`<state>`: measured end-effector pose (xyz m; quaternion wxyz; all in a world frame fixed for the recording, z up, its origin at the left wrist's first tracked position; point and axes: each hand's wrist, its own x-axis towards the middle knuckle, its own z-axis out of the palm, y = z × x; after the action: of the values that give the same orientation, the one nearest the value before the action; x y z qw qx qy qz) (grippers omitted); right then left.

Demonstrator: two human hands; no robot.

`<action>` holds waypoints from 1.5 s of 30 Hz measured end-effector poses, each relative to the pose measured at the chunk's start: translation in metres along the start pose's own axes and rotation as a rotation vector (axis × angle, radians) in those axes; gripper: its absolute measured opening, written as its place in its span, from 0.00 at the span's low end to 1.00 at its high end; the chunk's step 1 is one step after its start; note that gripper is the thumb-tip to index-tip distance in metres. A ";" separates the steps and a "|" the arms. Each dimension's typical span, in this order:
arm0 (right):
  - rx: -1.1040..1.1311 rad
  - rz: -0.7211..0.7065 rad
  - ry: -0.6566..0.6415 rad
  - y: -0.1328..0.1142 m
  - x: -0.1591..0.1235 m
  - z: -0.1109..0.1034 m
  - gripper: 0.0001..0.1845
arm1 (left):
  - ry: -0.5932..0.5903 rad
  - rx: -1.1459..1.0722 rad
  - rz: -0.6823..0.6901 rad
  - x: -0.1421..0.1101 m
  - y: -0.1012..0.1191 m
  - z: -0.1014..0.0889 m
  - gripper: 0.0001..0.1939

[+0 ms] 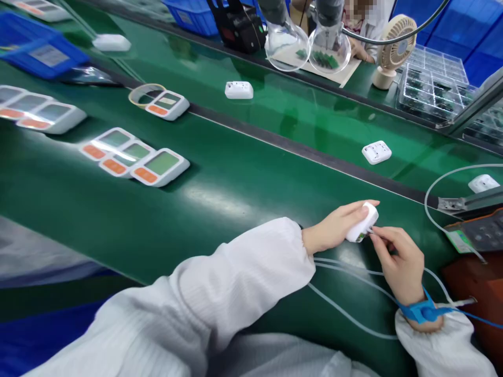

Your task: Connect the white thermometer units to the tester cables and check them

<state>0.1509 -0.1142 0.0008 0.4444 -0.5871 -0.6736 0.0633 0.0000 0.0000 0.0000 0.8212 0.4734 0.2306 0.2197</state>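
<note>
Glossy green counter (251,178) spreads across a workroom, divided lengthwise by a matte black strip (275,138). On the strip's near side, the left hand (336,226), fingers curled, grips a smooth white rounded plastic case (363,222). The right hand (403,259), thumb and forefinger pinched together, has a thin pale piece (370,230) at the case's edge, too small to identify. A blue flexible wristband (424,311) circles that wrist; the sleeves (243,272) are white, finely ribbed cloth.

Pale slender cables (353,319) loop nearer than the strip. Toward its left end, still on the near side, lie three white rounded devices with orange panels and grey-green screens (161,163).

Across the strip sit small white plastic modules (376,152), clear glass-like bulbs (291,50), a cream round fan (396,42) and transparent compartmented trays (432,94). Near its left end, a blue plastic bin (19,39) bears a white label (49,55), its writing unreadable.
</note>
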 end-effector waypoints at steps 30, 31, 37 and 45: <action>0.137 0.118 0.006 -0.001 -0.004 -0.002 0.05 | -0.051 0.376 0.104 -0.010 0.003 0.006 0.32; 0.138 0.121 0.007 -0.002 -0.004 -0.002 0.05 | -0.054 0.386 0.106 -0.011 0.003 0.006 0.32; 0.083 0.142 0.004 -0.004 -0.003 -0.002 0.10 | -0.067 0.412 0.118 -0.011 0.004 0.006 0.32; 0.126 0.124 0.000 -0.004 -0.002 -0.002 0.07 | -0.088 0.444 0.135 -0.011 0.004 0.006 0.31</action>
<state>0.1495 -0.1181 0.0030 0.4758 -0.5985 -0.6306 0.1331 -0.0059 -0.0088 0.0084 0.6895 0.6661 0.2050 0.1972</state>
